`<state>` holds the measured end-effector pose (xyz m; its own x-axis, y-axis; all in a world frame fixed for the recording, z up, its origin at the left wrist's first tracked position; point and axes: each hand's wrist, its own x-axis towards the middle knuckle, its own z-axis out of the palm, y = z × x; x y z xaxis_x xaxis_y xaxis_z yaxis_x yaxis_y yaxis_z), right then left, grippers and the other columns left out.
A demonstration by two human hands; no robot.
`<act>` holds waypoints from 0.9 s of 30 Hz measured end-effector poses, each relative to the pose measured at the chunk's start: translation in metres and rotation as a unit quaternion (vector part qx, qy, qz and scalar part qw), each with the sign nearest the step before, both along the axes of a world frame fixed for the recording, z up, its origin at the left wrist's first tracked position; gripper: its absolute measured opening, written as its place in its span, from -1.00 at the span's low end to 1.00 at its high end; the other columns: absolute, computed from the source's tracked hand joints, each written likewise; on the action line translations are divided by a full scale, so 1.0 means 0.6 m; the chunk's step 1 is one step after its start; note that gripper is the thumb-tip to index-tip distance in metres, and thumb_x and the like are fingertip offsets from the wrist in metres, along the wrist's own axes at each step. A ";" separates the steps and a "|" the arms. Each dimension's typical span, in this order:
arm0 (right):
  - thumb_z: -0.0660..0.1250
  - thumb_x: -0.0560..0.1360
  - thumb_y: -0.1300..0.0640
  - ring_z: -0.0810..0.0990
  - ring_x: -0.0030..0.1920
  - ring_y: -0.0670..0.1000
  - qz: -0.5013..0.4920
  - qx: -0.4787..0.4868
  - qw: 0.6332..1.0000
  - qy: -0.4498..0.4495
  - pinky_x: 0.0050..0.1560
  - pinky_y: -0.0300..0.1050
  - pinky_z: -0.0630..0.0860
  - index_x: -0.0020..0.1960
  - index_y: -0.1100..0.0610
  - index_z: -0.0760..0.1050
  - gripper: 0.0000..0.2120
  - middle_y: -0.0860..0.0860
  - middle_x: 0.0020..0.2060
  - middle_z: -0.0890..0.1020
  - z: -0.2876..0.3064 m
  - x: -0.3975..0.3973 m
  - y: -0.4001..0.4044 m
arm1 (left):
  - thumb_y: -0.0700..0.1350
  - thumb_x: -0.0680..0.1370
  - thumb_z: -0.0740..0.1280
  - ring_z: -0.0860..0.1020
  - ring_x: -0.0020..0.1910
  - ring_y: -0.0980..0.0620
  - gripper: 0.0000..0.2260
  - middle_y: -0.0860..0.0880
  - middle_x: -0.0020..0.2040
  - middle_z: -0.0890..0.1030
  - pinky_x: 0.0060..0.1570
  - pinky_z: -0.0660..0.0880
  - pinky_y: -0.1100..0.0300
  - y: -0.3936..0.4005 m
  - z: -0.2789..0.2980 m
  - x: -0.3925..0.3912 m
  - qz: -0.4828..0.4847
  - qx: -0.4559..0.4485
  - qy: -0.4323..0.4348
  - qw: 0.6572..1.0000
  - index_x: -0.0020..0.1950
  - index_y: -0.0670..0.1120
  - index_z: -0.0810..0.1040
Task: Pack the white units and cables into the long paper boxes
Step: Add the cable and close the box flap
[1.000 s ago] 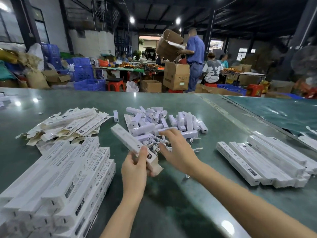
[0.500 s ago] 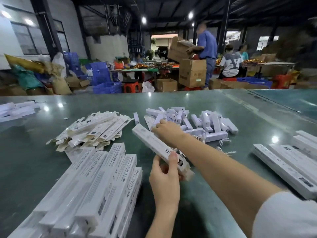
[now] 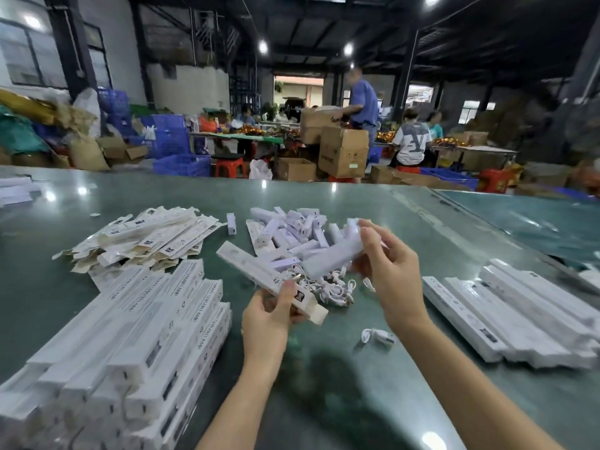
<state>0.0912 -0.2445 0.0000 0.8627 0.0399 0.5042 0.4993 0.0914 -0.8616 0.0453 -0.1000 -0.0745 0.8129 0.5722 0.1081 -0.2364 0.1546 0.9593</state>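
My left hand (image 3: 268,315) grips the near end of a long paper box (image 3: 253,271) that slants up and away to the left, its end flap open. My right hand (image 3: 389,267) holds a white unit (image 3: 334,256), blurred, raised above the table to the right of the box. Behind my hands lies a pile of white units (image 3: 292,228), with a tangle of white cables (image 3: 334,289) in front of it. One coiled cable (image 3: 376,336) lies alone near my right wrist.
Flat unfolded boxes (image 3: 146,237) are heaped at the back left. A stack of long boxes (image 3: 130,345) fills the near left; another stack (image 3: 519,316) lies at the right. Everything rests on a green table (image 3: 357,401). People and cartons stand beyond it.
My right hand has come back from the pile of units holding one white unit, lifted towards the box. My left hand has kept its hold on the box.
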 end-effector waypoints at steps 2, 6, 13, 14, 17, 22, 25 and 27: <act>0.34 0.55 0.05 0.51 -0.42 -0.04 0.003 0.017 0.999 0.040 -0.41 -0.20 0.46 -0.01 0.07 0.65 -0.86 -0.03 -0.40 0.59 -0.017 -0.026 -0.025 | -0.04 0.54 0.40 0.70 -0.20 -0.05 -0.79 -0.07 -0.20 0.71 -0.17 0.65 0.06 0.001 0.001 -0.002 -0.005 0.001 0.000 1.000 0.01 -0.18 0.61; 0.35 0.54 0.07 0.56 -0.43 -0.01 -0.005 -0.001 0.992 0.125 -0.43 -0.17 0.45 -0.09 0.12 0.64 -0.85 0.05 -0.40 0.62 -0.057 -0.054 -0.049 | -0.01 0.55 0.39 0.70 -0.13 -0.03 -0.81 -0.03 -0.14 0.73 -0.15 0.64 0.14 0.001 0.003 -0.012 -0.006 0.007 -0.001 1.000 0.01 -0.13 0.62; 0.35 0.55 0.17 0.68 -0.17 0.24 -0.005 0.091 0.978 0.185 -0.24 -0.18 0.62 -0.05 0.25 0.56 -0.87 0.28 -0.13 0.63 -0.066 -0.055 -0.043 | -0.03 0.58 0.34 0.69 -0.04 -0.09 -0.74 -0.15 -0.01 0.71 -0.09 0.62 0.16 0.002 0.007 -0.019 -0.037 -0.037 -0.012 0.999 0.12 -0.21 0.60; 0.35 0.54 0.17 0.68 -0.18 0.23 -0.006 0.105 0.977 0.186 -0.24 -0.19 0.62 -0.04 0.27 0.55 -0.85 0.28 -0.14 0.62 -0.066 -0.055 -0.043 | -0.05 0.58 0.34 0.69 -0.03 -0.09 -0.74 -0.16 0.00 0.70 -0.08 0.62 0.15 0.001 0.007 -0.018 -0.044 -0.048 -0.015 0.998 0.12 -0.22 0.59; 0.37 0.52 0.18 0.69 -0.26 0.12 -0.001 0.137 0.973 0.184 -0.26 -0.23 0.61 -0.03 0.31 0.53 -0.83 0.23 -0.20 0.63 -0.066 -0.058 -0.040 | -0.11 0.59 0.32 0.69 -0.10 -0.03 -0.80 -0.16 -0.03 0.71 -0.15 0.62 0.21 -0.001 0.012 -0.017 -0.073 -0.109 -0.037 0.991 0.10 -0.23 0.58; 0.43 0.43 0.06 0.71 -0.25 0.16 -0.005 0.122 0.983 0.137 -0.25 -0.20 0.61 -0.11 0.22 0.51 -0.77 0.17 -0.25 0.70 -0.065 -0.062 -0.034 | -0.15 0.57 0.31 0.70 -0.15 0.01 -0.80 -0.11 -0.05 0.72 -0.21 0.62 0.23 0.005 0.016 -0.014 -0.122 -0.197 -0.060 0.971 0.16 -0.20 0.55; 0.45 0.32 -0.07 0.70 -0.29 0.17 -0.020 0.076 0.989 0.122 -0.24 -0.09 0.63 -0.12 0.24 0.49 -0.62 0.16 -0.30 0.69 -0.067 -0.062 -0.037 | -0.12 0.48 0.37 0.70 -0.08 -0.02 -0.62 -0.14 0.04 0.70 -0.15 0.63 0.20 0.008 0.015 -0.012 -0.127 -0.221 -0.067 0.965 0.27 -0.20 0.51; 0.46 0.31 -0.08 0.70 -0.30 0.17 -0.029 0.058 0.990 0.122 -0.17 0.05 0.63 -0.13 0.26 0.46 -0.58 0.16 -0.33 0.68 -0.072 -0.060 -0.039 | -0.12 0.43 0.40 0.69 0.00 -0.04 -0.52 -0.18 0.17 0.65 -0.11 0.63 0.18 0.010 0.014 -0.011 -0.134 -0.232 -0.074 0.961 0.33 -0.20 0.47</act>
<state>0.0550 -0.2678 -0.0431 0.9584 -0.0603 0.2791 0.2854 0.1741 -0.9425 0.0387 -0.0938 -0.0662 0.9330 0.3596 0.0169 -0.2567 0.6316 0.7316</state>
